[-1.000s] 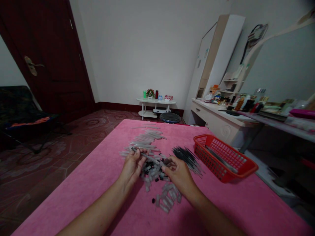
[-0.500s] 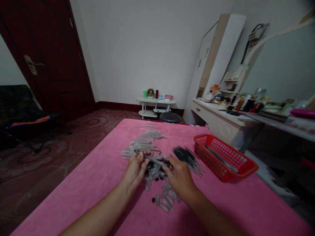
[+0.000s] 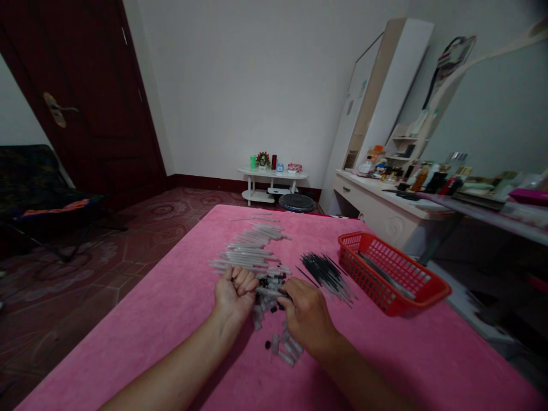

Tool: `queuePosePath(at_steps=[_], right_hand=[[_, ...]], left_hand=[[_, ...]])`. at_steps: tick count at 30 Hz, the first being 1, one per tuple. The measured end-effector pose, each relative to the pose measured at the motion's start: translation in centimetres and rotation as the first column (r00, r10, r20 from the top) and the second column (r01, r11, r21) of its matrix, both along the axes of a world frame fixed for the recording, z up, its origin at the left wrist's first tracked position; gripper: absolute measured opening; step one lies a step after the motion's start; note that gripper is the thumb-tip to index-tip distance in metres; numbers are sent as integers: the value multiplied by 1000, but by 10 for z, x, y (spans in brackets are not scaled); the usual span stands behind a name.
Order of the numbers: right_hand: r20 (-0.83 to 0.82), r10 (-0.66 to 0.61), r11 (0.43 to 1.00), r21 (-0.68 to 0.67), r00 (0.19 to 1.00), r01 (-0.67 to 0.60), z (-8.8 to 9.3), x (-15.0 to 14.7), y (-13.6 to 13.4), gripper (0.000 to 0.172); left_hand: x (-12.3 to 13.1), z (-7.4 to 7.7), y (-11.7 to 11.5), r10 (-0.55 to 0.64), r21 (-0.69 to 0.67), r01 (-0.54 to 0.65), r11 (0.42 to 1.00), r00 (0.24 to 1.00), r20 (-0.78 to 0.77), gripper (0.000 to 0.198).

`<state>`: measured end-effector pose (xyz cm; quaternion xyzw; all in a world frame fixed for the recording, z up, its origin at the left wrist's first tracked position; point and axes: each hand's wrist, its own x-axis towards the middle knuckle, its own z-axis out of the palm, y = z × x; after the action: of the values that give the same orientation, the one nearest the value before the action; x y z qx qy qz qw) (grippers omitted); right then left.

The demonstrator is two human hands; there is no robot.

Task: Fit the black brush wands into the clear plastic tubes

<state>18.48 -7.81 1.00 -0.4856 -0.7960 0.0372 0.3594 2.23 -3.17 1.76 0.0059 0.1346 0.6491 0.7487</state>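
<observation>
My left hand (image 3: 234, 294) is closed in a fist around one end of a clear pen barrel (image 3: 266, 291). The other end sits in the pinched fingers of my right hand (image 3: 309, 311), so the barrel lies roughly level between both hands. Under and between them is a heap of clear pen caps (image 3: 291, 345) and small black plugs (image 3: 268, 345), partly hidden by my hands. Just beyond my left hand, many clear barrels (image 3: 248, 250) lie in a long pile. To the right of my right hand is a pile of thin black pen refills (image 3: 325, 273).
A red plastic basket (image 3: 396, 305) with a few long pieces inside stands at the right on the pink cloth (image 3: 171, 297). Past the table are a round dark stool (image 3: 297, 202), a low white stand (image 3: 274, 174) and, rightward, a dresser (image 3: 377, 200).
My left fingers have curled from a looser hold into a fist around the barrel. The barrel's far-left tip, visible before, is now covered. My right hand has shifted slightly down and left.
</observation>
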Motion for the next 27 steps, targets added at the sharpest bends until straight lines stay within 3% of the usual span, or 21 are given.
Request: queuePosePath(at_steps=[5,12,14,17,19,20,25,27], right_hand=[[-46,-39,999,-6,998,39,-1,-3,-3,11],[-381,-149,937,-350,912,7,8,-10,-4,6],[-496,-198,886,-460,845,-63,9,-11,-1,1],[-571,-314,732,-654,759,-189,8,-10,2,5],[-550,-344,642,-729,761,-237,8,-8,4,5],[-537,-328,630,-737,777,-243,8,-7,5,6],[-485,-159,733,-641,860,-227,15,-4,4,6],[-485,-168,723,-652,858,-227,18,-5,2,6]], left_hand=[[4,1,-3,42,12,-42,999,999,-33,45],[6,4,-9,27,67,-22,997,997,-72,44],[8,6,-11,26,68,-20,998,995,-91,43],[11,7,-14,22,78,-11,997,991,-132,43],[12,6,-15,13,83,0,997,987,-159,42],[12,5,-15,12,81,2,997,986,-167,41],[12,5,-15,20,87,-7,996,989,-148,41],[11,8,-16,6,118,14,993,985,-170,42]])
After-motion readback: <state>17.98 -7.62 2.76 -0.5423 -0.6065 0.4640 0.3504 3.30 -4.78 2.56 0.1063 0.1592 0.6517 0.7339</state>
